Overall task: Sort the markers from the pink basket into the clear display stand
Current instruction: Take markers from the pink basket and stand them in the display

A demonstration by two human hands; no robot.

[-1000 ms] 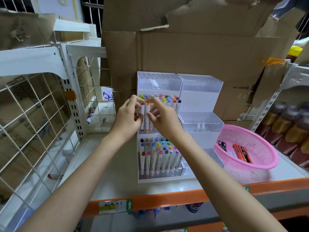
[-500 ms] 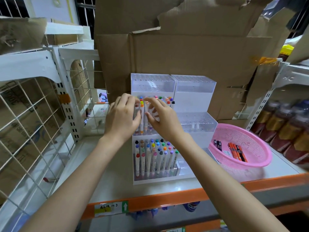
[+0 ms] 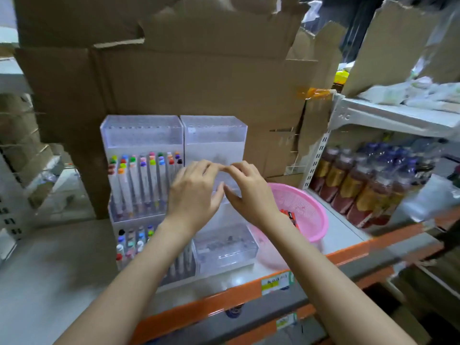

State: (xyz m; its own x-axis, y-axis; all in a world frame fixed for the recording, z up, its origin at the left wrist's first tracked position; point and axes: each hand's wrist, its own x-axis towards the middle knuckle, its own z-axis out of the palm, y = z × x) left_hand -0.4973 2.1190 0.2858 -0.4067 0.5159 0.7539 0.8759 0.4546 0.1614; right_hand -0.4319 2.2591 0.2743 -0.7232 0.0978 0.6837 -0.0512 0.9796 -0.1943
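Two hands, raised side by side: left hand (image 3: pixel 196 192) and right hand (image 3: pixel 249 192), fingers loosely curled, index tips meeting, nothing seen held in either; motion blur softens the detail.

Directly behind both: clear display stand (image 3: pixel 142 135), tiered.

Left of the left hand: upright markers (image 3: pixel 139 183) with coloured caps in the stand's upper tier; more stand in a lower tier beneath the left wrist.

Right of and below the right hand: pink basket (image 3: pixel 311 215), with loose markers (image 3: pixel 290 216) lying inside, partly hidden by the wrist.

Farther right: bottles (image 3: pixel 361 185) on a shelf.

Behind all: cardboard (image 3: pixel 186 78).
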